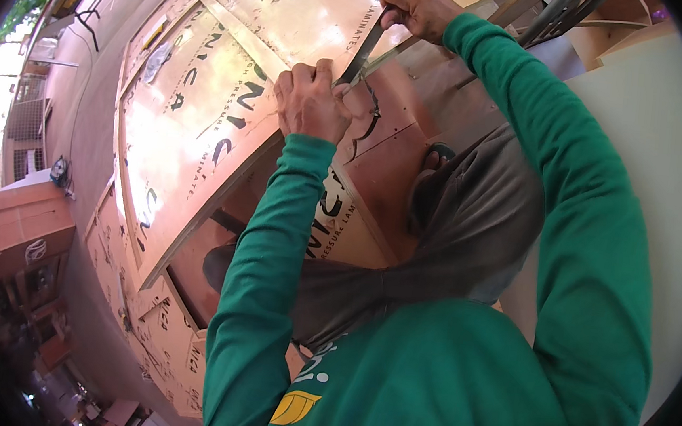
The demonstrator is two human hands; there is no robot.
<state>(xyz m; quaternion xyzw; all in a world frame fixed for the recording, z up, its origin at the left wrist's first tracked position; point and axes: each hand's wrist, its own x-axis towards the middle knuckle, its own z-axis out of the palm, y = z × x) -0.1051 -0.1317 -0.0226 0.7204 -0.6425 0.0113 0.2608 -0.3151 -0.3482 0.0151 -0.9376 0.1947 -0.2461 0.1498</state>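
A long, flat, dark metal file (363, 51) slants across the edge of a laminate-covered panel (207, 79). Its upper end is gripped in my right hand (423, 11), whose fingers are curled around it. My left hand (312, 101) is closed at the lower end, with its thumb by the tip and its fingers bent over the panel's pale top. What lies under the left fingers is hidden. The panel's top carries printed dark lettering and glossy reflections.
Below the panel edge my bent leg (480, 201) and a sandalled foot (441, 153) rest among brown boards. A cardboard box (20, 221) stands at the left. At the right lies a large white surface (657, 119). A yellow-handled tool (156, 33) sits on the panel's far side.
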